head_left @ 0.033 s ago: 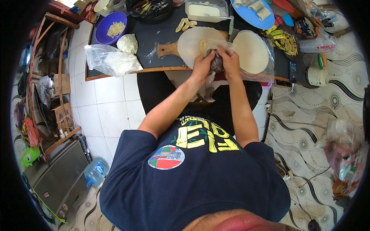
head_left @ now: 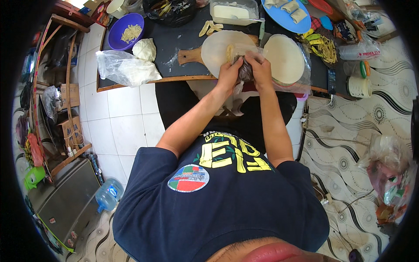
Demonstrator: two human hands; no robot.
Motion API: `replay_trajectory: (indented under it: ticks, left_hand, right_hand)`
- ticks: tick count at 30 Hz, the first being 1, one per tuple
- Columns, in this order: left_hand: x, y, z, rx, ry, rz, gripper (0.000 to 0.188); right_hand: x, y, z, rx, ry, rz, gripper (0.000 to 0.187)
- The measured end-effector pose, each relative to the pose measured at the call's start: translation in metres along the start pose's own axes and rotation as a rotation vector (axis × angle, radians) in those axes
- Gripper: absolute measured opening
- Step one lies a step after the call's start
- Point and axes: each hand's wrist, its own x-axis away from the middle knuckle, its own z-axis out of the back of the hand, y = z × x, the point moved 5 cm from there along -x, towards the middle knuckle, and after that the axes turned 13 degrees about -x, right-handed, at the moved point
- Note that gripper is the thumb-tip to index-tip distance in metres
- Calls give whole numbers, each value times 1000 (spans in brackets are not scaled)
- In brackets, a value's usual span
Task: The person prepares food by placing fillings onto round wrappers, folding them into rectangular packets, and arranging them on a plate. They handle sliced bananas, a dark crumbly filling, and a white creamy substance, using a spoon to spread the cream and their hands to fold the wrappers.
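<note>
Over the near edge of the dark table, my left hand (head_left: 228,76) and my right hand (head_left: 261,70) both grip a clear plastic bag of dark brown filling (head_left: 245,73). The thumbs and fingers are closed at its upper end, and the bag's twisted lower end hangs down between my wrists. Just beyond lies a round, thin white wrapper (head_left: 213,47) on a wooden board (head_left: 188,56). A banana slice (head_left: 229,52) rests on that wrapper, left of the bag. To the right of my right hand is a stack of round wrappers (head_left: 284,57) on plastic.
A purple bowl (head_left: 113,38) of pale shreds stands at left, beside a white lump (head_left: 144,49) and a plastic bag (head_left: 122,67). Along the back are banana slices (head_left: 210,28), a container of white liquid (head_left: 229,12) and a blue plate (head_left: 283,24) with folded parcels. Banana peels (head_left: 324,47) lie right.
</note>
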Motion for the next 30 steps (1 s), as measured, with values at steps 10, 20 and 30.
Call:
replay_trajectory:
  ticks: [10, 20, 30]
  left_hand:
    - [-13, -6, 5, 69, 44, 42, 34]
    - [-14, -11, 7, -28, 44, 18, 32]
    - [-20, -10, 9, -15, 109, 101, 38]
  right_hand:
    - [-9, 12, 4, -143, -34, -257, 40]
    - [-12, 3, -2, -33, -12, -136, 27]
    - [-14, -10, -7, 306, 20, 83, 22]
